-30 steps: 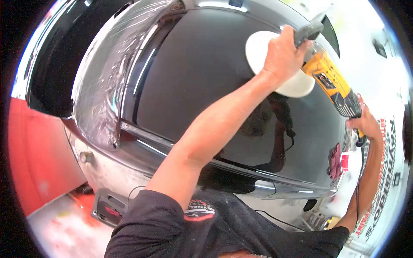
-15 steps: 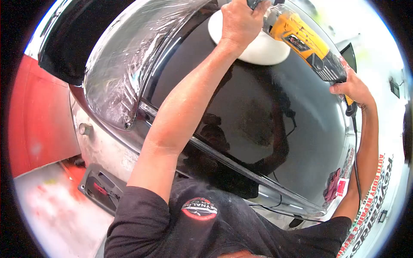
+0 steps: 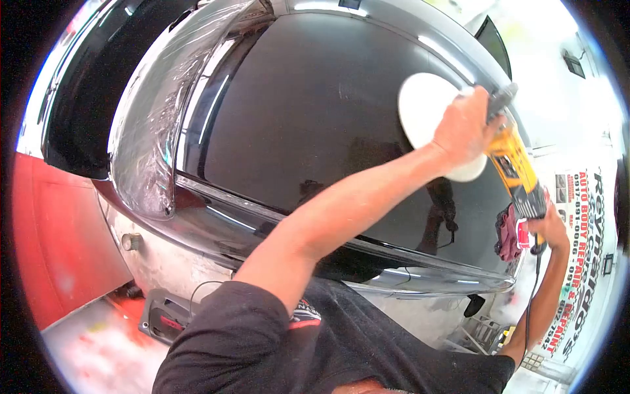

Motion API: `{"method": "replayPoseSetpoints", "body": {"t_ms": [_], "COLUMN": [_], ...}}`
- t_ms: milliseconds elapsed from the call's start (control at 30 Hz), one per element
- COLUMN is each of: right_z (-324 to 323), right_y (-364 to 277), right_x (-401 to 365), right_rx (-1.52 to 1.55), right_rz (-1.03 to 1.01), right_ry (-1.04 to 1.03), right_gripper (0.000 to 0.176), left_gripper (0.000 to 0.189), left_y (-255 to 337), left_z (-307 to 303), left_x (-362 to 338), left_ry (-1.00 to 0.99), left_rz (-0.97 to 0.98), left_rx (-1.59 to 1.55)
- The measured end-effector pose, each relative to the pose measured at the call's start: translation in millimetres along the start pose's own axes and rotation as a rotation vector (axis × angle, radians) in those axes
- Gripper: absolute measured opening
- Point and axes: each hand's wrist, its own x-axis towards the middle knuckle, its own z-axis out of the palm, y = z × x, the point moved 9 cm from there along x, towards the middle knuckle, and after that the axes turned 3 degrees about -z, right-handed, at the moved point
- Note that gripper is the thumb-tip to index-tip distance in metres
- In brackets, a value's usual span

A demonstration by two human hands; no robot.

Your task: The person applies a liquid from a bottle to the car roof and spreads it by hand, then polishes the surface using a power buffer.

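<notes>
A yellow and black power polisher (image 3: 510,161) with a round white pad (image 3: 423,108) is over the right part of a glossy black car panel (image 3: 302,98). The pad lies against the panel, partly hidden behind my left hand (image 3: 462,128), which is closed round the dark handle near the polisher's head. My right hand (image 3: 550,226) grips the rear end of the tool's body, where the black cord (image 3: 537,269) hangs down. Just left of my right hand, a dark red cloth (image 3: 507,233) rests at the panel's right end.
Clear plastic film (image 3: 147,125) covers the glass on the left. A red panel (image 3: 69,243) stands at far left, above a black case (image 3: 164,316) on the floor. A lettered banner (image 3: 577,262) hangs at right, and a metal stepladder (image 3: 482,335) stands low at right.
Both my hands and the polisher have moved right and down in the view, with the pad now over the panel's right side. The view has shifted, showing more of the panel's far edge.
</notes>
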Motion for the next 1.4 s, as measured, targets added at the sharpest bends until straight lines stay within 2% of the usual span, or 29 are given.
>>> {"method": "replayPoseSetpoints", "body": {"t_ms": [67,100,133,267,333,400,467,500,567,667,800,867,900,933,967,1067,1100,1133,1167,1200,1267,1333,1400], "right_z": [-8,-5,-10,-8,-17,-14,19,39,54,86,147,166,170,172,171,142,129,118,108,91,61,58,55], "right_y": [44,46,53,27,19,-11,-82,-115,-167,-245,-358,-387,-391,-389,-385,-321,-299,-267,-234,-195,-117,-77,-30], "right_x": [-24,-30,-38,-54,-46,-29,-11,-2,22,56,67,78,78,76,75,61,52,42,36,20,-16,-57,-94], "right_rx": [0.067,0.077,0.081,0.056,-0.151,-0.223,-0.076,0.038,-0.184,-0.356,-0.154,-0.259,-0.22,-0.181,-0.274,-0.178,-0.171,-0.083,0.004,-0.021,-0.044,0.131,0.277], "right_rz": [0.095,0.028,0.074,0.187,0.074,-0.018,-0.086,-0.115,-0.308,-0.492,-0.606,-0.667,-0.678,-0.682,-0.708,-0.569,-0.49,-0.483,-0.476,-0.332,-0.098,-0.042,0.017], "right_ry": [0.013,0.005,0.054,0.106,0.121,0.07,-0.06,-0.135,-0.116,-0.129,-0.33,-0.381,-0.387,-0.384,-0.372,-0.356,-0.329,-0.326,-0.328,-0.246,-0.124,-0.172,-0.178], "right_gripper": [0.11,0.114,0.115,0.118,0.115,0.113,0.113,0.113,0.112,0.108,0.1,0.096,0.092,0.089,0.088,0.09,0.091,0.094,0.097,0.1,0.1,0.094,0.089], "left_gripper": [0.037,0.036,0.036,0.035,0.034,0.034,0.034,0.035,0.034,0.035,0.03,0.03,0.03,0.031,0.032,0.033,0.036,0.04,0.041,0.04,0.04,0.039,0.035], "left_y": [9,10,10,12,23,27,23,25,28,26,25,29,28,27,24,33,31,32,21,18,19,25,36], "left_z": [37,54,65,52,17,-32,-89,-118,-178,-265,-357,-384,-389,-388,-383,-331,-305,-276,-242,-204,-127,-58,-2], "left_x": [-7,-10,-12,-17,-25,-30,-34,-34,-33,-33,-33,-33,-33,-31,-32,-35,-37,-38,-38,-40,-47,-61,-71], "left_ry": [-0.08,-0.139,-0.193,-0.177,-0.083,0.008,0.084,0.157,0.249,0.415,0.605,0.662,0.66,0.65,0.644,0.582,0.537,0.443,0.374,0.259,0.091,0.03,-0.082], "left_rz": [-0.022,-0.054,-0.085,-0.098,-0.057,-0.05,-0.074,-0.02,-0.061,-0.115,-0.057,0.034,0.045,0.058,-0.038,-0.058,-0.037,-0.164,-0.17,-0.257,-0.202,-0.064,-0.035], "left_rx": [0.02,0.022,0.024,-0.041,-0.07,-0.076,-0.056,-0.015,0.074,0.152,0.308,0.487,0.476,0.456,0.47,0.407,0.372,0.36,0.263,0.218,0.148,0.026,-0.029]}}
